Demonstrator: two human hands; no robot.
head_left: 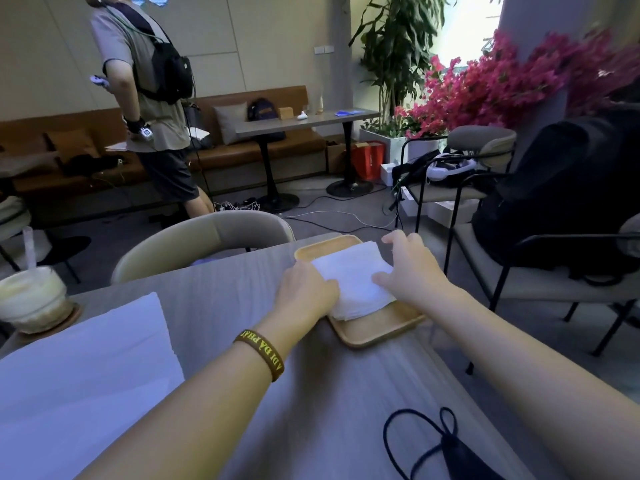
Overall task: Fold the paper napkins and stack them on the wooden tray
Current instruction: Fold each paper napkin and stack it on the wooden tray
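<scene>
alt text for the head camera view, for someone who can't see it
A left hand and right hand hold a stack of folded white napkins on a wooden tray on a grey table. Unfolded napkins, a drink cup and a black face mask sit nearby.

Bare forearms, dark brown wristband [260,355] with yellow lettering on the left wrist
</scene>
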